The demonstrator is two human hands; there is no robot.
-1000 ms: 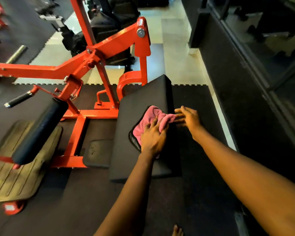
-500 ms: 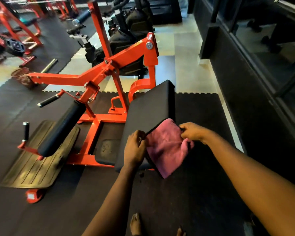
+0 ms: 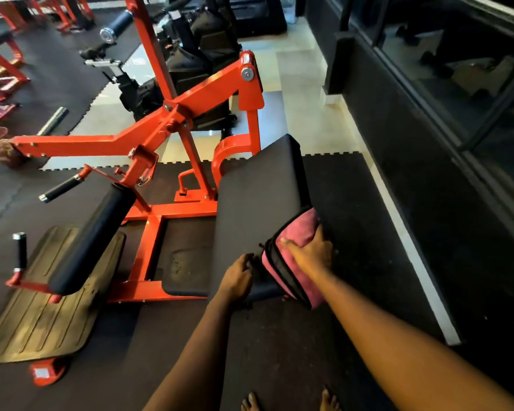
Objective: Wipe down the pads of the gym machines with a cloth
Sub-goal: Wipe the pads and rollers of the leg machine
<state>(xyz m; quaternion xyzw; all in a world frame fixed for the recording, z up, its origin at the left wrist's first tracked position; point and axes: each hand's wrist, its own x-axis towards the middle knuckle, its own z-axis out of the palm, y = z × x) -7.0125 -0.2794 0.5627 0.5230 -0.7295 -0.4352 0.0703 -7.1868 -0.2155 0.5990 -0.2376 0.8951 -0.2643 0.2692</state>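
A flat black seat pad (image 3: 258,197) of a red machine (image 3: 149,132) slopes toward me in the middle of the view. A pink cloth (image 3: 304,287) with black trim is draped over the pad's near right corner and hangs down its side. My right hand (image 3: 309,253) lies on top of the cloth, thumb and fingers curled round a bunch of it against the pad's right edge. Just left of the cloth, my left hand (image 3: 236,278) holds the pad's near edge with curled fingers. A black roller pad (image 3: 92,241) sits to the left, untouched.
A ribbed black foot plate (image 3: 39,318) lies on the floor at the left below the roller. A dark wall with glass panels (image 3: 428,173) runs close along the right. More red machines (image 3: 3,63) stand at the far left. My bare feet (image 3: 250,403) are at the bottom edge.
The cloth went from lying on top of the pad, to being lifted between both hands, to draped over the near right corner. My right hand now covers it; my left stays at the near edge.
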